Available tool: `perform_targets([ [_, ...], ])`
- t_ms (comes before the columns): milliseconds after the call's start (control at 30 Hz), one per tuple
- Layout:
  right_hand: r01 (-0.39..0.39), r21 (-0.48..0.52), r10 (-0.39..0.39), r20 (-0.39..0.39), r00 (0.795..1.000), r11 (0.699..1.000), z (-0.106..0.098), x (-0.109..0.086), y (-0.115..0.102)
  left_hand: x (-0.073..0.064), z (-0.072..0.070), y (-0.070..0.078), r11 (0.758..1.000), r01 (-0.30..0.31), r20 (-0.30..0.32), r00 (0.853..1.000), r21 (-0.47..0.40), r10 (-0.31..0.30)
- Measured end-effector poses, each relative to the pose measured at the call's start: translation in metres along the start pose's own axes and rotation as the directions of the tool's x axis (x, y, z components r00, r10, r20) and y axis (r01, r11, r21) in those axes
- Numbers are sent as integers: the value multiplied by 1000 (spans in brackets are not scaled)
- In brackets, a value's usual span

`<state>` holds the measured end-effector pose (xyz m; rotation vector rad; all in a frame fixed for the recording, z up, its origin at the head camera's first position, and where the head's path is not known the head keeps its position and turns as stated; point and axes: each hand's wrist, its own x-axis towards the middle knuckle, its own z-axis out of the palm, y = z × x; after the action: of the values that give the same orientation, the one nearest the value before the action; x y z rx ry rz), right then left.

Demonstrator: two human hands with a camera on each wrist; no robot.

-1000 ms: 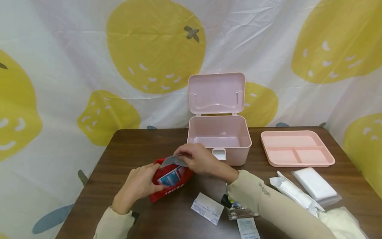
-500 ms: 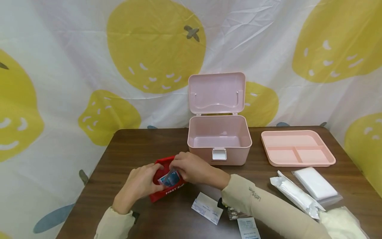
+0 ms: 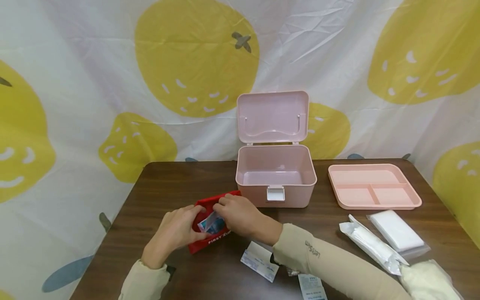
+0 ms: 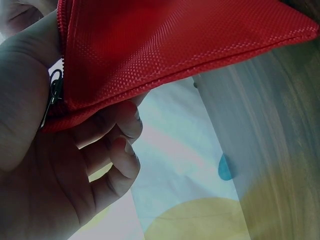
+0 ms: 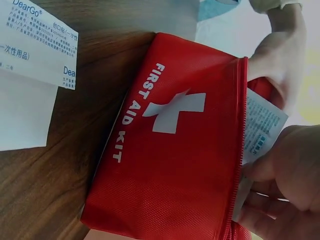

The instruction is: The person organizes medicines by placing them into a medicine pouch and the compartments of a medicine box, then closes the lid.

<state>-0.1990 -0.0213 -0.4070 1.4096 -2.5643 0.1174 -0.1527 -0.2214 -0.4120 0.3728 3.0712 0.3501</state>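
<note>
A red first aid pouch (image 3: 206, 246), unzipped, stands tilted on the table in front of the pink box. My left hand (image 3: 174, 231) grips its left end; in the left wrist view, the pouch corner and zip pull lie between the thumb and curled fingers. My right hand (image 3: 240, 216) reaches into the pouch mouth, its fingertips partly hidden. In the right wrist view, thumb and fingers pinch a small flat printed packet (image 5: 262, 125), which pokes out past the zip. Blue-and-white packets (image 3: 213, 225) show inside the pouch.
Behind the pouch stands an open pink box (image 3: 305, 196), beside a pink divided tray (image 3: 375, 207). White wrapped rolls (image 3: 371, 246) and a white pack (image 3: 397, 231) lie at right. Printed paper packets (image 3: 258, 262) lie near my right forearm, on the brown table (image 3: 168, 179).
My right hand has gone down and left from above the pouch into its mouth; the packet it holds is lower. The left hand keeps its grip. The pouch's back edge has risen.
</note>
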Motion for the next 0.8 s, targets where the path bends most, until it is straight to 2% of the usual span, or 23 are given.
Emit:
perform_targets([
  [333, 19, -114, -15, 39, 999, 993, 6, 1, -8, 0, 0, 0, 1000, -8, -24, 1000, 13, 8],
  [533, -91, -140, 103, 77, 992, 986, 7, 10, -16, 0, 0, 0, 1000, -7, -13, 1000, 11, 7],
  [800, -235, -151, 253, 114, 961, 960, 11, 21, -29, 0, 1, -1, 1000, -10, -16, 1000, -3, 10],
])
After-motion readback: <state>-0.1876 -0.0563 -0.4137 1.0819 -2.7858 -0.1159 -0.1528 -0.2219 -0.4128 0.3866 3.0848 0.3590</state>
